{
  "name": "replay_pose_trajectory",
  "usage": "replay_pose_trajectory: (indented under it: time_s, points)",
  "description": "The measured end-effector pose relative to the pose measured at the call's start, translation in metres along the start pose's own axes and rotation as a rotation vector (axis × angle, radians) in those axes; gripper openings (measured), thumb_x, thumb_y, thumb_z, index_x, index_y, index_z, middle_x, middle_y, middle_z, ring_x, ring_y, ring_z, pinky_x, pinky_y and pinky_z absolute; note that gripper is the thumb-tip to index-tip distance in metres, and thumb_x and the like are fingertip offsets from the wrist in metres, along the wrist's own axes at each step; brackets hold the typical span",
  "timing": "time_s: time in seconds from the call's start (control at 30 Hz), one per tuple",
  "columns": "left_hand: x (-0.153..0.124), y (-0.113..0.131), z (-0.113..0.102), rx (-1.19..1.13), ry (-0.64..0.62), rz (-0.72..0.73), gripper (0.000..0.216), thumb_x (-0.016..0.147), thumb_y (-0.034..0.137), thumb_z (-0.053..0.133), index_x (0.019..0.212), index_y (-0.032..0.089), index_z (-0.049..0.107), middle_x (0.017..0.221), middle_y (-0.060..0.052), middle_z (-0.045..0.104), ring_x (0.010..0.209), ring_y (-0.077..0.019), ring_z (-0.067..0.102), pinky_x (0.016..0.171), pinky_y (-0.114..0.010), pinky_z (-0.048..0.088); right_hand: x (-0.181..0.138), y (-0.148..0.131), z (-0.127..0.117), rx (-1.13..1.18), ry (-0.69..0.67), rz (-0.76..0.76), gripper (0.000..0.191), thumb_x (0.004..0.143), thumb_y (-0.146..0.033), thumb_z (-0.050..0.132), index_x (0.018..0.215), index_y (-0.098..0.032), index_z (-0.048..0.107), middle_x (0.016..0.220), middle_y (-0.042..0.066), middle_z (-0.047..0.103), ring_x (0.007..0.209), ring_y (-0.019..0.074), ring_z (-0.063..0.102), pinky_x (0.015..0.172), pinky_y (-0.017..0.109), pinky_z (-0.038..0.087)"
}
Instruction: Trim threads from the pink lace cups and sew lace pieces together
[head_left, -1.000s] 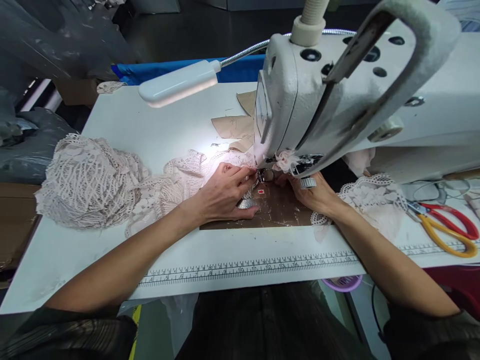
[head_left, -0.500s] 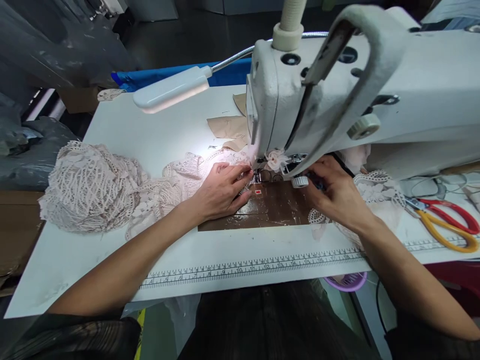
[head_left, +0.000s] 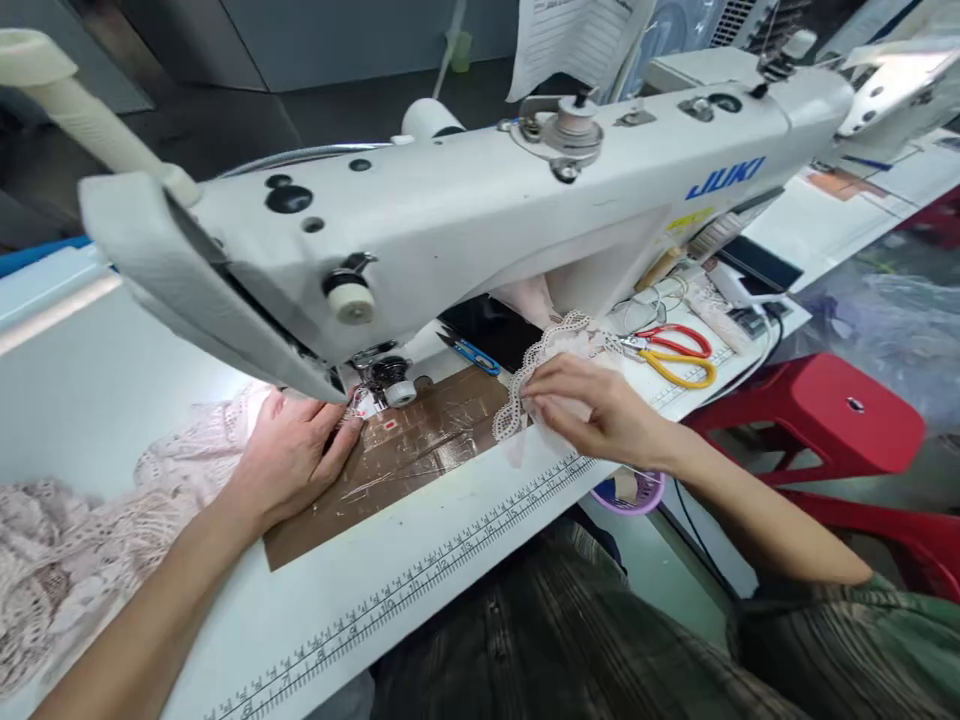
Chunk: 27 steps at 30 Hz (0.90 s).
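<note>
My left hand (head_left: pixel 292 455) rests on pink lace fabric (head_left: pixel 67 540) just left of the presser foot (head_left: pixel 386 385) of the white sewing machine (head_left: pixel 480 210), fingers together, pressing the cloth down. My right hand (head_left: pixel 589 405) is to the right of the needle area, fingers closed on a small pale lace piece (head_left: pixel 536 365) with a scalloped edge. A brown taped plate (head_left: pixel 420 440) lies between the two hands.
Red-and-yellow scissors (head_left: pixel 675 355) and blue snips (head_left: pixel 469 350) lie behind my right hand. A printed ruler (head_left: pixel 420 585) runs along the table's front edge. A red stool (head_left: pixel 832 415) stands to the right, a purple basket (head_left: pixel 634 492) hangs under the table.
My view swung to the right. My right hand left the presser foot and moved right onto the small lace piece. My left hand stayed on the lace beside the needle.
</note>
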<state>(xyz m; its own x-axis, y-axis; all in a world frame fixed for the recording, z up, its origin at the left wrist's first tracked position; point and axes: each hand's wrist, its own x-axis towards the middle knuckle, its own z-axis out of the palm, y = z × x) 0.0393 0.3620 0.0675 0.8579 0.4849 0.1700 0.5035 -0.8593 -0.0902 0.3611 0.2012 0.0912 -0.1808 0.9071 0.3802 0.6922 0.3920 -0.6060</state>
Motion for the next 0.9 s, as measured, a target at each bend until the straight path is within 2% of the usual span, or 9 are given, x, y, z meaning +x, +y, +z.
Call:
replay_pose_trajectory:
  time_s: [0.07,0.17,0.27,0.4,0.5,0.63,0.73,0.83,0.9]
  points:
    - [-0.002,0.004,-0.004,0.017,0.061,-0.037,0.022,0.095,0.031,0.044,0.083,0.021,0.059,0.072,-0.005,0.057,0.067,-0.0246,0.056,0.066,-0.041,0.046,-0.006,-0.007,0.015,0.0,-0.139,-0.027,0.023,0.093,-0.017,0.05,0.108,-0.013,0.067,0.101,0.012,0.066,0.095,0.0201,0.061,0.086,0.038,0.054]
    - [-0.006,0.01,-0.009,0.028,0.204,-0.037,0.015,0.091,0.026,0.052,0.1,0.02,0.062,0.08,-0.007,0.062,0.074,-0.0267,0.06,0.069,-0.044,0.05,-0.009,-0.024,0.042,-0.019,-0.256,-0.051,0.022,0.093,-0.019,0.052,0.109,-0.011,0.066,0.106,0.015,0.064,0.099,0.0236,0.057,0.091,0.044,0.051]
    - [-0.009,0.018,-0.013,0.043,0.295,0.083,0.025,0.088,0.018,0.054,0.113,0.022,0.058,0.097,-0.007,0.068,0.084,-0.0257,0.064,0.079,-0.047,0.053,-0.007,-0.045,0.067,0.08,-0.316,-0.116,0.027,0.092,-0.022,0.054,0.115,-0.009,0.062,0.116,0.018,0.061,0.108,0.0248,0.054,0.097,0.043,0.049]
    - [-0.009,0.032,-0.018,-0.019,0.391,0.207,0.034,0.087,0.01,0.053,0.117,0.026,0.057,0.105,-0.005,0.071,0.092,-0.0208,0.068,0.089,-0.045,0.054,-0.002,-0.07,0.084,0.23,-0.416,-0.361,0.038,0.093,-0.028,0.055,0.121,-0.004,0.058,0.125,0.021,0.057,0.116,0.0228,0.054,0.102,0.033,0.047]
    - [-0.005,0.046,-0.023,-0.122,0.311,0.301,0.037,0.089,0.006,0.048,0.123,0.021,0.058,0.114,-0.011,0.071,0.107,-0.0221,0.066,0.09,-0.041,0.055,0.0,-0.075,0.089,0.18,-0.394,-0.446,0.035,0.095,-0.031,0.052,0.12,-0.007,0.059,0.123,0.019,0.058,0.112,0.0234,0.054,0.099,0.036,0.047]
    - [0.004,0.064,-0.02,-0.238,0.168,0.42,0.036,0.094,0.014,0.048,0.129,0.016,0.056,0.127,-0.015,0.066,0.121,-0.0239,0.06,0.097,-0.042,0.052,-0.002,-0.066,0.097,-0.074,-0.311,-0.288,0.032,0.092,-0.031,0.054,0.116,-0.011,0.06,0.116,0.019,0.059,0.106,0.0286,0.051,0.09,0.048,0.048]
    - [0.01,0.068,-0.011,-0.344,0.086,0.469,0.038,0.092,0.012,0.048,0.129,0.019,0.057,0.129,-0.011,0.066,0.124,-0.0211,0.059,0.102,-0.043,0.049,-0.007,-0.062,0.101,-0.147,-0.342,-0.275,0.017,0.094,-0.023,0.049,0.096,-0.014,0.063,0.1,0.016,0.061,0.098,0.0265,0.052,0.088,0.046,0.047]
    - [0.009,0.067,-0.008,-0.444,0.031,0.463,0.045,0.083,0.004,0.048,0.123,0.02,0.061,0.128,-0.009,0.067,0.123,-0.0194,0.059,0.104,-0.044,0.047,-0.012,-0.063,0.095,0.027,-0.366,-0.286,0.016,0.094,-0.018,0.044,0.087,-0.017,0.058,0.089,0.011,0.061,0.085,0.0214,0.055,0.08,0.039,0.05]
    - [0.003,0.066,-0.013,-0.488,0.002,0.413,0.041,0.079,0.004,0.049,0.114,0.02,0.064,0.125,-0.009,0.068,0.119,-0.02,0.061,0.106,-0.046,0.044,-0.012,-0.063,0.088,0.281,-0.292,-0.161,0.01,0.095,-0.02,0.045,0.094,-0.018,0.055,0.087,0.008,0.062,0.079,0.0177,0.057,0.073,0.033,0.051]
